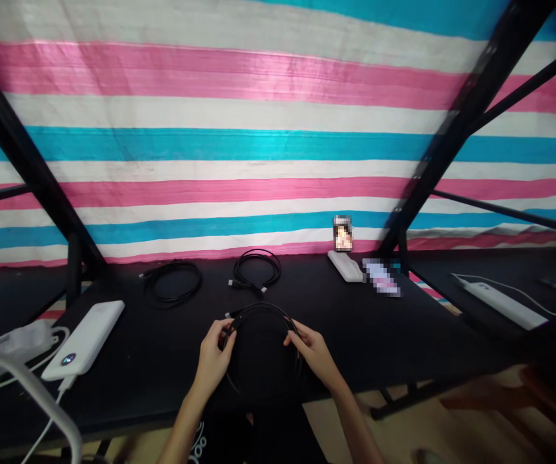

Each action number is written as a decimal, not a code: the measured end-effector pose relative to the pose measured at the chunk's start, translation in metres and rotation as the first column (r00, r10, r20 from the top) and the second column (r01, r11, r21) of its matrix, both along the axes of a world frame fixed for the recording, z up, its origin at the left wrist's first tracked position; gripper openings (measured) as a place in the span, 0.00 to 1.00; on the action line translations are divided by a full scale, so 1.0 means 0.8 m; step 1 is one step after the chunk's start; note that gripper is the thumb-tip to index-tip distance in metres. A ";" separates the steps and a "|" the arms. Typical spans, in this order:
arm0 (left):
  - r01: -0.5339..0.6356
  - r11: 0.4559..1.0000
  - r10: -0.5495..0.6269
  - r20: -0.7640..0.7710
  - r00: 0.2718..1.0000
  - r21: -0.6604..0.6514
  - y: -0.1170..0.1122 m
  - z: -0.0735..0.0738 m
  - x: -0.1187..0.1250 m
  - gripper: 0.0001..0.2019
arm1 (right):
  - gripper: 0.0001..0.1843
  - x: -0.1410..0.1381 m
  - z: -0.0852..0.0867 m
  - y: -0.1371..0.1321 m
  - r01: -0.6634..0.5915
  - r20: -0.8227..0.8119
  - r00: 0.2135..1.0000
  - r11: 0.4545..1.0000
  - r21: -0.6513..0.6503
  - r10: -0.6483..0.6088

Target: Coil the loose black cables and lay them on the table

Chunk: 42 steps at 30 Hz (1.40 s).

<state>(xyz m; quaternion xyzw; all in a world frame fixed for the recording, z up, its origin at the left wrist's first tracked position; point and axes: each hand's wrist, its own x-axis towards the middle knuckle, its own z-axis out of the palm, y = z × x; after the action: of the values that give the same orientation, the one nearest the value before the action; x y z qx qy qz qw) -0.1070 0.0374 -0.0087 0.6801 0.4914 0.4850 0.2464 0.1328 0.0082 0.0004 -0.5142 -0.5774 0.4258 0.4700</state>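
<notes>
A black cable (263, 305) forms a loose loop between my two hands, low over the front of the black table. My left hand (217, 351) pinches the loop's left side, and one plug end shows just above those fingers. On the loop's right side, my right hand (311, 351) has its fingers closed round the strands. Beyond them lies a second coiled black cable (258, 254) with two plug ends towards me. Another black cable coil (199, 283) rests farther left on the table.
A white power bank (87, 338) with a plugged-in cord lies at left, near a white power strip (21, 341) and a curved grey tube (40, 393). At the back right are a white device (344, 265) and a blurred card (381, 277). Black metal posts (452, 151) frame a striped sheet.
</notes>
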 end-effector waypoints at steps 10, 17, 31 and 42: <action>-0.005 1.000 0.005 -0.013 1.000 -0.014 -0.002 0.002 0.000 0.10 | 0.26 0.000 0.000 0.001 0.001 -0.002 1.000 1.000 -0.002 -0.001; -0.005 1.000 0.005 -0.004 1.000 0.003 -0.001 0.002 0.000 0.10 | 0.26 0.001 -0.002 0.001 0.001 0.002 1.000 1.000 -0.006 -0.001; -0.003 0.999 0.004 0.021 1.000 -0.031 -0.001 -0.003 -0.001 0.10 | 0.28 -0.008 0.003 0.004 0.060 0.025 0.998 0.998 0.020 -0.060; 0.047 0.996 -0.031 0.200 0.979 -0.078 -0.003 -0.001 0.002 0.10 | 0.26 -0.007 -0.009 0.007 0.043 0.078 0.996 0.997 0.062 -0.048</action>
<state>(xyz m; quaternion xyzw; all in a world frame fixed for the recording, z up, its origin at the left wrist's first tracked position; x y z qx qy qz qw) -0.1054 0.0349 -0.0096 0.6271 0.4704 0.5251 0.3313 0.1270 0.0136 -0.0065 -0.5294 -0.5965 0.3765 0.4714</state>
